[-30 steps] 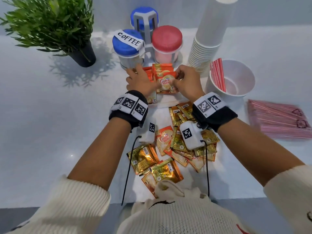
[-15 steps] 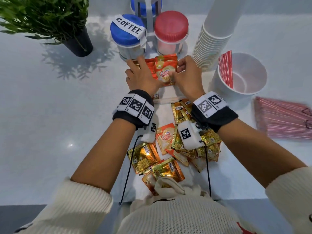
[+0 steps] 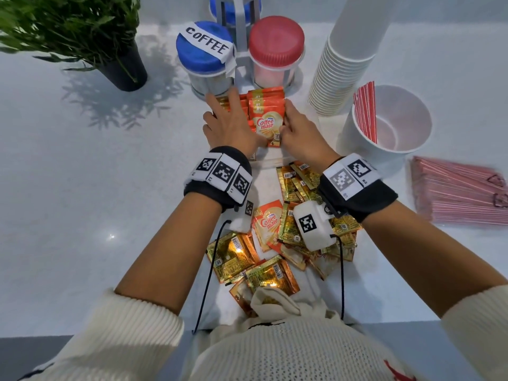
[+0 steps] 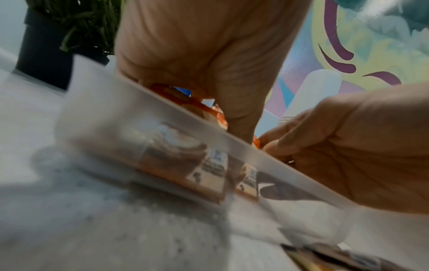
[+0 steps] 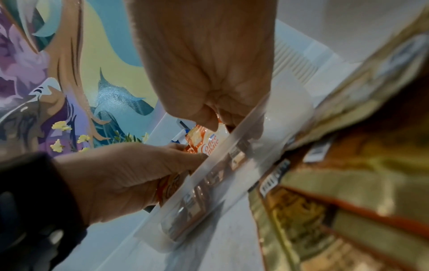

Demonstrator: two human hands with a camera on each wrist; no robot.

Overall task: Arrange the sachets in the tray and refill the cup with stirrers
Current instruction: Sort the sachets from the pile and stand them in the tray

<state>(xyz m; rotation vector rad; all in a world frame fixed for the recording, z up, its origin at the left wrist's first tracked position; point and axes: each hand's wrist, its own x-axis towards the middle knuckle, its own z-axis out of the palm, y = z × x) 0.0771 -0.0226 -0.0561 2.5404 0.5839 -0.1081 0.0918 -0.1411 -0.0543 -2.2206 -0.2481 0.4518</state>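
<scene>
Both forearms are reaching forward side by side over the white surface, wrists bent down toward the clear tray that is standing just in front of the jars. The left hand is lying palm-down on the left row of orange sachets, its fingers spreading loosely and nearly straight across them. The right hand is curling in from the right, its thumb and fingers pinching the edge of the front Coffee-mate sachet. The upright stack is sitting inside the tray between the two hands. Loose gold sachets are lying scattered on the surface under the wrists. The white cup, holding a few red stirrers, is standing to the right of the hands.
</scene>
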